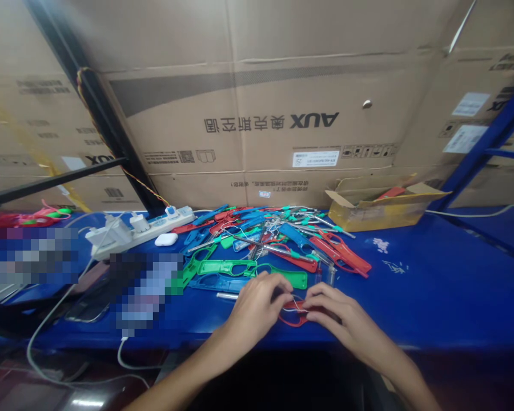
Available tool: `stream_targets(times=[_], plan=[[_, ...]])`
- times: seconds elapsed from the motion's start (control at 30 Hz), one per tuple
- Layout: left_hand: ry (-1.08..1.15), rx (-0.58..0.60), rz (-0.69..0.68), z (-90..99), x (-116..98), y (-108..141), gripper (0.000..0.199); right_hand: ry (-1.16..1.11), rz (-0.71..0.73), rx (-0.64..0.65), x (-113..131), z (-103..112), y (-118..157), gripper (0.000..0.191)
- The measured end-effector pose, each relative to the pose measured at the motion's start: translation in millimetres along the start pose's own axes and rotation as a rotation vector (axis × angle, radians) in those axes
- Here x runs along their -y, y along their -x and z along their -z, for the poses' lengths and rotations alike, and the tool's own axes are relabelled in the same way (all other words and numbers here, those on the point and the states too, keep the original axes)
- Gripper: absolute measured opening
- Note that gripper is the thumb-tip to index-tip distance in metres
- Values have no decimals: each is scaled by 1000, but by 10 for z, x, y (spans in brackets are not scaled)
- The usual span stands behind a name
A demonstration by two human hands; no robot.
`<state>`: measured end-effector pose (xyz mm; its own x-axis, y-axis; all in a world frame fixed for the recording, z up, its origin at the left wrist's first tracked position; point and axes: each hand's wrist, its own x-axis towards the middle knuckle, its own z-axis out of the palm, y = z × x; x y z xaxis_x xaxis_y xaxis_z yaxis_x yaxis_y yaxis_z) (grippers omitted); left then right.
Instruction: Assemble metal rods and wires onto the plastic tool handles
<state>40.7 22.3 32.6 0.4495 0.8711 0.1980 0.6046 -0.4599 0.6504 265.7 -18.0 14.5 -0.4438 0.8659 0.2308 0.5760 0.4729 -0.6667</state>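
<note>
A red plastic shell with a ring-shaped handle [294, 321] lies at the table's front edge between my two hands. My left hand [263, 299] is closed in a pinch at its left, on a thin white wire [297, 303]. From the right, my right hand [336, 308] holds its fingers together over the shell's right part, pinching the wire near the shell. A metal rod [227, 296] sticks out left of my left hand. Just beyond the hands lie an open green shell [297, 278] and a blue shell [220, 283].
Behind is a pile of red, blue and green shells and rods [257, 228]. A power strip [154, 231], a white earphone case [166, 239] and a pixelated phone [148, 291] are left. An open carton [377, 211] stands back right, near small white bits [394, 266].
</note>
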Motion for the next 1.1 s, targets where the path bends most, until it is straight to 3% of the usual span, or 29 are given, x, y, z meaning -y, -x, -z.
stream_targets(times=[0.13, 0.33, 0.47, 0.7, 1.1], plan=[[33, -74, 3, -7, 10, -7, 10, -16, 3, -10, 16, 4, -1, 20], [-19, 22, -174, -21, 57, -33, 13, 61, 0, 6, -26, -19, 21, 22], [-28, 22, -180, 71, 129, 22, 19, 96, 6, 19, -33, -15, 30, 25], [-68, 25, -230, 295, 262, 289, 13, 90, 21, 3, 7, 2, 48, 25], [-185, 1, -231, 276, 246, 396, 17, 162, 8, 51, 19, 5, 45, 24]])
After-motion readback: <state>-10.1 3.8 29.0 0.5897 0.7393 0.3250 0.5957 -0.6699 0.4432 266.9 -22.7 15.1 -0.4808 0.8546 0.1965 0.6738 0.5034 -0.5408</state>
